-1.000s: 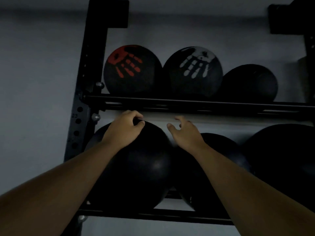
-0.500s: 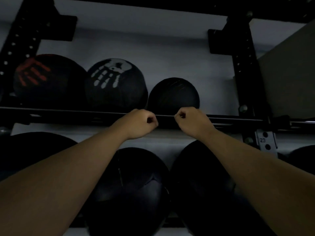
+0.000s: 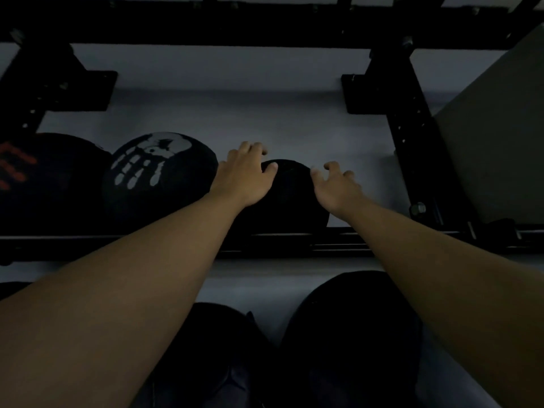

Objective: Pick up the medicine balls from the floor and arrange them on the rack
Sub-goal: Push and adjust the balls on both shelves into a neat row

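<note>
Nearest, two plain black medicine balls (image 3: 353,334) sit on the lower shelf. Both forearms reach upward. On the upper black metal rack rail (image 3: 338,242), three balls: the left hand (image 3: 244,178) rests spread on the small plain black ball (image 3: 290,195); the right hand (image 3: 337,187), fingers spread, hovers beside it.

Two bare forearms, uncovered from the lower frame edge up to the wrists, without sleeves, cuffs, watch, bracelet or glove. Left hand (image 3: 245,175) bare, no rings made out in the dim light, nails short and unpainted as far as can be told. Right hand (image 3: 335,188) likewise bare, knuckles and thumb plainly outlined, no band or strap at the wrist. No markings or tattoos discernible on either arm; fine detail lost to low light and soft focus. Upper arms, shoulders and clothing out of frame.
</note>
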